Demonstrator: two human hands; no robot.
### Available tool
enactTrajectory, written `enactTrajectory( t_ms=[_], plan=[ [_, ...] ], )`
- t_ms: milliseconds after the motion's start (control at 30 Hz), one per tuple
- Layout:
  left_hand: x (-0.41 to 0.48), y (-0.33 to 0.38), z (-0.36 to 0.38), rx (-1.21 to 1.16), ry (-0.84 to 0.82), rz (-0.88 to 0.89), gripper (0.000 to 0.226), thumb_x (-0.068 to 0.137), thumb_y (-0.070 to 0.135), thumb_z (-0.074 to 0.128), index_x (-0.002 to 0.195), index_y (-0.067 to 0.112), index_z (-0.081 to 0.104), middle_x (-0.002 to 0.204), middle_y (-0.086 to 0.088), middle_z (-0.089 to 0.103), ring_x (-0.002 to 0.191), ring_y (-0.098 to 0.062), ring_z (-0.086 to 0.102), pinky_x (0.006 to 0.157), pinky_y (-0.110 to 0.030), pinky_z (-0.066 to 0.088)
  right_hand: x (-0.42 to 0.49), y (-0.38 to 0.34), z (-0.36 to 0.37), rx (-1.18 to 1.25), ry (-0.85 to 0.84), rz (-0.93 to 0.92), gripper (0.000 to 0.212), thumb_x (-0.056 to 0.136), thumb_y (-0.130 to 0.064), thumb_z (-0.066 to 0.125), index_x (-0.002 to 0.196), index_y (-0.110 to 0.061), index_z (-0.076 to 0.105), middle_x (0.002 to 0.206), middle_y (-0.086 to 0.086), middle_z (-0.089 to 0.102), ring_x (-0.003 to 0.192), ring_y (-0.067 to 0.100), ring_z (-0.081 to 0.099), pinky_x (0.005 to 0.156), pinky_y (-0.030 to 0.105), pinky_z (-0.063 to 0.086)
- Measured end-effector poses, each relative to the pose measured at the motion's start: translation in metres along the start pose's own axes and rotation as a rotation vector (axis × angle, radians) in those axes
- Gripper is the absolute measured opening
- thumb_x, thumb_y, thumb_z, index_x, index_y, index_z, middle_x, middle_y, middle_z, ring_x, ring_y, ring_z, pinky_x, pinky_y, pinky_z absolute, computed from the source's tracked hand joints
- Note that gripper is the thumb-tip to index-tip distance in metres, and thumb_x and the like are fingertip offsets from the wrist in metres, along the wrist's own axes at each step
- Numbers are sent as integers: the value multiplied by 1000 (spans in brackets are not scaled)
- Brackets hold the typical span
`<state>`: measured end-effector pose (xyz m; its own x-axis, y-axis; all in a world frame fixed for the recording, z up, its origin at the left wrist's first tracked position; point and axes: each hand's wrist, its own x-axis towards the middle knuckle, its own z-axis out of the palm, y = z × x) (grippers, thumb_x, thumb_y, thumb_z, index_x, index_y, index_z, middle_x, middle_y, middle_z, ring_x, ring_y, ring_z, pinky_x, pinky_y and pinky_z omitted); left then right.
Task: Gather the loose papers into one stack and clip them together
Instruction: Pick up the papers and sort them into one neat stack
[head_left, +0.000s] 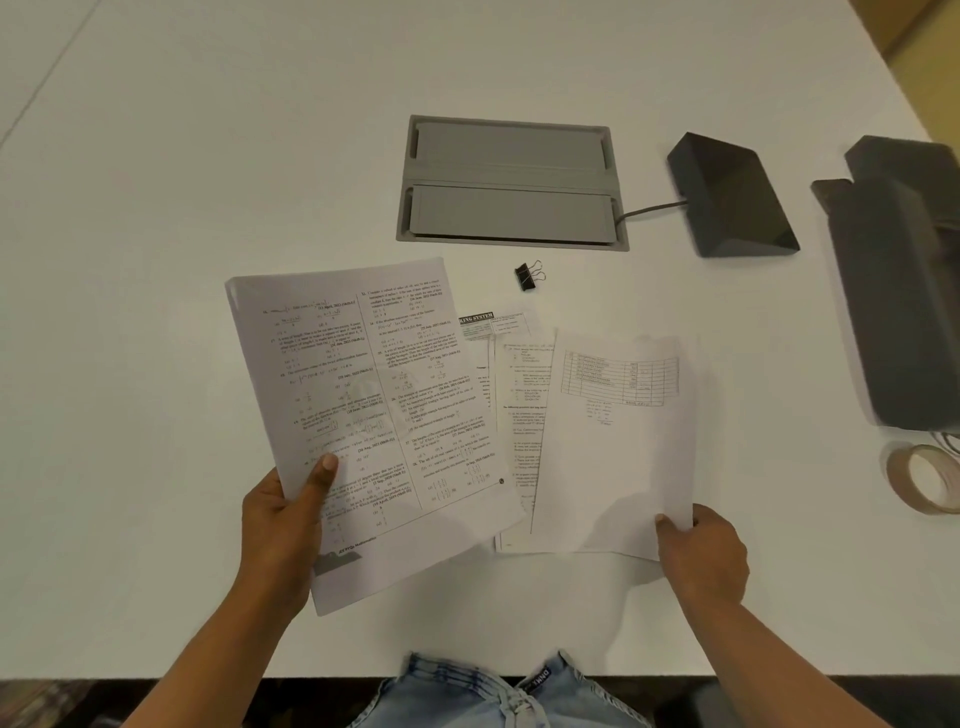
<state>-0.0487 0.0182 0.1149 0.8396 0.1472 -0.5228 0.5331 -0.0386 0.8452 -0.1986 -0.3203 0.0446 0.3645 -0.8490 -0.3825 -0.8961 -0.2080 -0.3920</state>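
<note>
1. Right now the left hand pinches the lower left edge of a printed maths sheet, thumb on top and fingers underneath, holding it tilted with its right side overlapping the other papers.
2. Meanwhile the right hand pinches the lower right corner of a sheet with a table on it, thumb on top; more sheets lie under it, fanned and skewed on the tabletop.
3. To do this step well, I would bring the two held sheets together over the middle ones, then tap the bundle on its long edge to square it. Corners must line up before any clipping.
4. The binder clip sits apart, just beyond the papers and before the grey cable hatch, handles up, untouched.
5. Open room lies to the left and near the front edge, a good place for squaring the stack.
6. The right side is tighter: a dark wedge-shaped box, a grey tray and a tape roll stand there, so sweep inward, not outward.
</note>
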Motion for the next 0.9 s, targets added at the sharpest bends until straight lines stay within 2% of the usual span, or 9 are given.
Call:
enactTrajectory(
  t_ms=[67, 200, 367, 467, 567, 667, 767, 900],
  plan=[
    [0, 0, 0, 5, -3, -6, 18, 94, 26, 62, 111, 22, 65, 105, -2, 73, 90, -35, 70, 72, -54, 59, 0, 0, 0, 12, -7, -3, 17, 87, -20, 66, 99, -8, 69, 96, 14, 73, 68, 27, 57, 52, 24, 38],
    [-1, 1, -1, 16, 7, -17, 13, 93, 27, 63, 106, 26, 65, 105, -3, 73, 90, -37, 69, 73, -58, 59, 0, -3, -1, 30, -36, 19, 6, 82, -16, 68, 83, -11, 66, 90, 13, 73, 64, 26, 57, 50, 22, 38],
    [-1, 2, -1, 14, 4, -24, 14, 93, 28, 63, 108, 26, 65, 104, -3, 73, 88, -36, 69, 73, -60, 59, 0, -7, -3, 65, -49, 80, 12, 80, -20, 71, 76, -10, 64, 78, 8, 66, 62, 26, 56, 49, 21, 36],
    [0, 2, -1, 10, -6, -23, 18, 93, 27, 63, 111, 24, 65, 104, -3, 73, 89, -35, 70, 72, -58, 59, 3, -8, -7, 152, -41, 96, 9, 82, -16, 70, 80, -10, 64, 80, 11, 65, 69, 29, 58, 56, 26, 41],
    [1, 2, -3, 2, -23, -15, 22, 93, 27, 63, 114, 21, 65, 105, -3, 74, 89, -35, 70, 66, -49, 60, 7, -4, -15, 314, -76, 100, 5, 83, -9, 68, 86, -9, 64, 88, 12, 67, 77, 31, 61, 67, 32, 48],
    [2, 3, -4, -12, -54, -19, 14, 93, 25, 63, 107, 24, 66, 103, -3, 75, 89, -35, 71, 66, -46, 60, 9, 1, -24, 413, -148, 74, 14, 85, -1, 65, 98, -6, 67, 94, 13, 67, 83, 32, 61, 76, 38, 52],
    [2, 5, -3, -15, -91, -45, 13, 92, 26, 64, 105, 24, 67, 101, -5, 76, 88, -36, 73, 68, -51, 61, 9, 4, -30, 463, -178, 39, 28, 87, 3, 65, 115, -1, 65, 96, 11, 63, 86, 30, 59, 79, 35, 46],
    [-1, 6, 6, -12, -179, -58, 22, 88, 28, 66, 108, 19, 68, 96, -7, 80, 80, -32, 77, 63, -46, 63, 8, 6, -24, 586, -248, 93, 34, 83, 2, 72, 117, -1, 65, 99, 11, 67, 88, 30, 62, 85, 37, 49]
  ],
)
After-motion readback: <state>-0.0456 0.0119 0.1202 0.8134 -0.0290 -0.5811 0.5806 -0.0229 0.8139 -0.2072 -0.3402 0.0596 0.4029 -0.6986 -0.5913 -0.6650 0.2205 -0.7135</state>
